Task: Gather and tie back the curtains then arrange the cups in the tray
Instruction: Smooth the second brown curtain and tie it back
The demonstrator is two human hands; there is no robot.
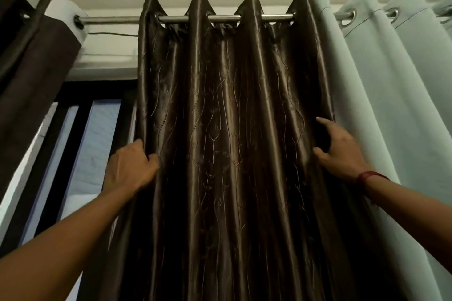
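Note:
A shiny dark brown curtain point(227, 129) with a stitched vine pattern hangs in deep folds from a metal rod point(222, 18) in the middle of the view. My left hand point(130, 168) grips its left edge, fingers curled around the fabric. My right hand point(342, 151) holds its right edge, thumb in front and fingers tucked behind the fold. A red band circles my right wrist. No cups or tray are in sight.
A pale green curtain point(391, 105) hangs to the right on the same rod. A matte dark brown curtain point(31, 61) hangs at the far left. Between them a black-framed window point(97, 134) shows, with a thin cord under the rod.

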